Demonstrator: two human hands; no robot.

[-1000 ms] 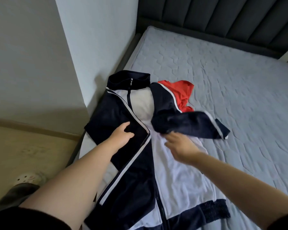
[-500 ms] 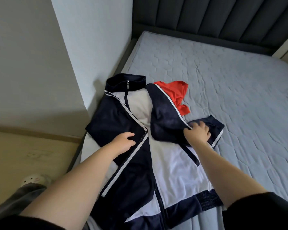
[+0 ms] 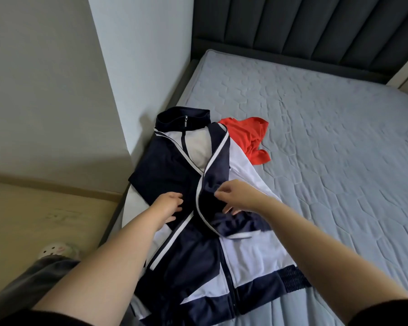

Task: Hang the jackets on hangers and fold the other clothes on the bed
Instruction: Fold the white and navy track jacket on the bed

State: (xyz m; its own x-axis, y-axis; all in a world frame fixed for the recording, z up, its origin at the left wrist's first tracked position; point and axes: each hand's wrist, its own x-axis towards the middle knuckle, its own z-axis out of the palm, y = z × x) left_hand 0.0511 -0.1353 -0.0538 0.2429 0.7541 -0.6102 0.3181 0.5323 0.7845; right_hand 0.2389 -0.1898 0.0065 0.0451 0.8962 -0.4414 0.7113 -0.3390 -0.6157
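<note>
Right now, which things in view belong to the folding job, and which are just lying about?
Job: navy-and-white jacket, red garment, bed, left hand, right hand.
Lying about: headboard, slipper on the floor.

The person wears a black short-sleeved top, of which only the left sleeve (image 3: pixel 21 317) and the right sleeve (image 3: pixel 391 311) show as dark hems at the bottom edge. Below them both forearms are bare, as are the left hand (image 3: pixel 169 207) and right hand (image 3: pixel 236 196). A loose grey trouser leg (image 3: pixel 33 278) ends over a pale slipper (image 3: pixel 54 249) with round holes (its details are blurred).
</note>
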